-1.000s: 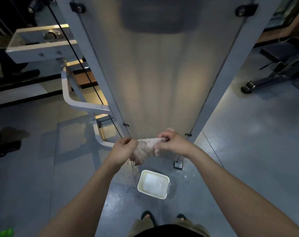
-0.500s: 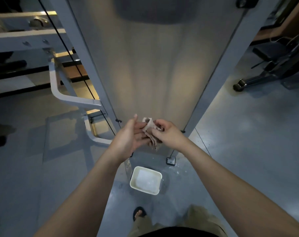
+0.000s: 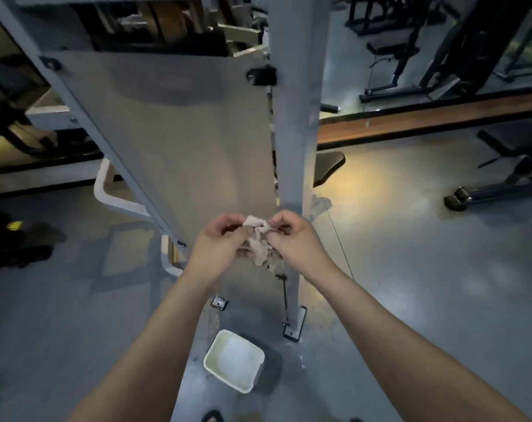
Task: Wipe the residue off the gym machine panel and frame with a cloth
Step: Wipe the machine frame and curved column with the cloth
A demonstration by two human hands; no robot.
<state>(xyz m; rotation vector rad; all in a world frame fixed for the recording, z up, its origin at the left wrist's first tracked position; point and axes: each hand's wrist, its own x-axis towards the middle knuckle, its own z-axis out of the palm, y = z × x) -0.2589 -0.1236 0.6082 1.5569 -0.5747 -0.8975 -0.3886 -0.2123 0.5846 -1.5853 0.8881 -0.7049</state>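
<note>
While both hands meet in front of the lower end of the panel (image 3: pixel 179 132), the cloth (image 3: pixel 258 248) is bunched between them; whether it touches the panel cannot be told. The left hand (image 3: pixel 216 248) has its fingers curled, with thumb and forefinger pinching a pale corner at the top of the cloth. The right hand (image 3: pixel 301 245) pinches the cloth's upper edge in the same way, fingers bent inward, and the rest of the cloth hangs crumpled below the fingertips. The panel is a plain grey sheet, leaning, and a black bracket (image 3: pixel 260 76) sits at its upper right corner. The frame (image 3: pixel 295 117) shows as a pale post along the panel's right edge, ending in a foot plate (image 3: pixel 295 327) below the panel's lower right corner. A tub (image 3: pixel 225 378) with something whitish inside stands on the floor (image 3: pixel 411 269) below the panel, on the person's side of it. Left of the panel, a white curved tube (image 3: pixel 112 199) bends down toward the floor. Right of the panel, past the post, a dark pad (image 3: pixel 330 166) juts out, and well to the right of the panel stands a black bench (image 3: pixel 520 138).
</note>
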